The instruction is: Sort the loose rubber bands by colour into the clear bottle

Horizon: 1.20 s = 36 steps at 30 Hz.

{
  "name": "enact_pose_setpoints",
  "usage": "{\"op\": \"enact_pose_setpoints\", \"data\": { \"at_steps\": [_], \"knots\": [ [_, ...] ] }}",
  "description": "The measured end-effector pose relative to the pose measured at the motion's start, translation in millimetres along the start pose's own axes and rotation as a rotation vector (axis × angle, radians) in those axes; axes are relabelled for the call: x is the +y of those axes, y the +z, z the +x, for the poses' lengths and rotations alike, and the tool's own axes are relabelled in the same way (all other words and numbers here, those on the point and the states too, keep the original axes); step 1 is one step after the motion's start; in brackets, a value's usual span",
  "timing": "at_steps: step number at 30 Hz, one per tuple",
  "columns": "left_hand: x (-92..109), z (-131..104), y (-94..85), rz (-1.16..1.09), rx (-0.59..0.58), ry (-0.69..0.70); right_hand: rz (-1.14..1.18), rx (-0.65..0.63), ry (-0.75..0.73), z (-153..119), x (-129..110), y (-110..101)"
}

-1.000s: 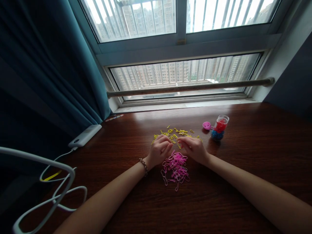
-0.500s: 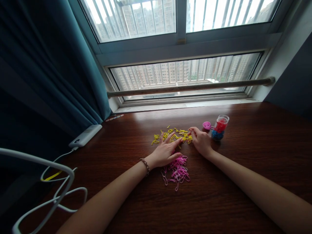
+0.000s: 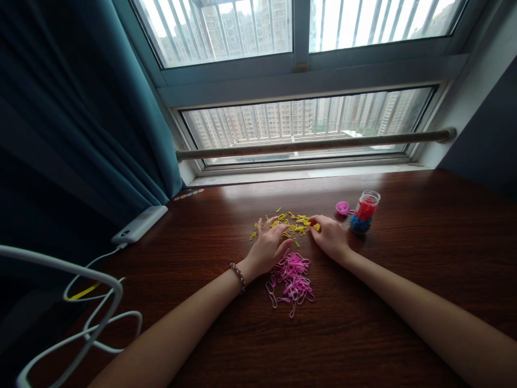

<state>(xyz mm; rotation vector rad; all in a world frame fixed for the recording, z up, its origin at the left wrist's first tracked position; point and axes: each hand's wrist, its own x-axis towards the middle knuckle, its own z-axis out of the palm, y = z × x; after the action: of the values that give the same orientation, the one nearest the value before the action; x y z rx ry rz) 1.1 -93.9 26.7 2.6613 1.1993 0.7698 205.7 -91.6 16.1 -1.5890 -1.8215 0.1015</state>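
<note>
Yellow clips (image 3: 299, 227) lie loosely spread on the dark wooden table. My left hand (image 3: 266, 247), a braided bracelet at its wrist, rests over their left part with its fingers apart and nothing seen in them. At the right end of the yellow clips is my right hand (image 3: 330, 236), its fingers bent and drawn together at some clips; whether it grips any is too small to tell. A heap of pink clips (image 3: 294, 275) lies nearer to me, just below my left hand.
An open clear jar (image 3: 364, 211) with red and blue pieces stands right of my right hand, beside a small pink cup (image 3: 342, 208). A white device (image 3: 139, 224) with a cable lies at the left by the curtain. A window with a rail is behind the table.
My left hand has moved a little to the left, uncovering more yellow and pink clips. My right hand has shifted slightly left and lower, onto the yellow clips.
</note>
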Motion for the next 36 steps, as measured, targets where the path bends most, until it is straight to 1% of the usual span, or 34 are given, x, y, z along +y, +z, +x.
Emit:
{"op": "enact_pose_setpoints", "data": {
  "at_steps": [3,5,7,10,14,17,19,22,24,26,28,33,36],
  "knots": [
    [0.2,0.0,-1.8,-0.019,0.024,0.007,0.285,0.049,0.043,4.9,8.7,4.0],
    [-0.1,-0.2,-2.4,-0.031,0.040,0.005,0.435,0.089,0.072,6.8,11.7,5.3],
    [-0.7,-0.5,-2.4,-0.038,0.054,0.004,0.534,0.125,0.096,7.5,12.5,5.3],
    [-1.8,-1.2,-1.6,-0.046,0.069,0.005,0.625,0.138,0.123,7.8,11.9,4.0],
    [-2.4,-1.4,-1.3,-0.067,0.094,-0.001,0.622,0.149,0.135,8.5,11.0,1.6],
    [-2.6,-0.3,-2.8,-0.108,0.144,-0.039,0.623,0.132,0.111,6.2,5.7,1.3],
    [-3.9,1.1,-4.0,-0.158,0.190,-0.088,0.707,0.060,0.080,2.0,-2.0,2.0],
    [-8.9,3.5,-4.0,-0.262,0.268,-0.181,0.848,-0.104,0.019,-6.6,-15.8,3.1],
    [-13.9,4.6,-2.5,-0.337,0.317,-0.248,0.883,-0.207,-0.029,-11.1,-22.2,3.0],
    [-19.0,5.4,-0.2,-0.400,0.347,-0.312,0.864,-0.272,-0.074,-13.3,-24.6,2.4],
    [-23.0,5.7,2.0,-0.445,0.357,-0.354,0.839,-0.281,-0.087,-13.2,-23.5,2.1],
    [-24.9,5.5,3.7,-0.480,0.375,-0.373,0.840,-0.186,-0.015,-10.0,-18.2,4.8],
    [-22.9,5.2,2.4,-0.468,0.378,-0.353,0.710,-0.194,-0.090,-9.3,-18.7,5.0]
  ]
}}
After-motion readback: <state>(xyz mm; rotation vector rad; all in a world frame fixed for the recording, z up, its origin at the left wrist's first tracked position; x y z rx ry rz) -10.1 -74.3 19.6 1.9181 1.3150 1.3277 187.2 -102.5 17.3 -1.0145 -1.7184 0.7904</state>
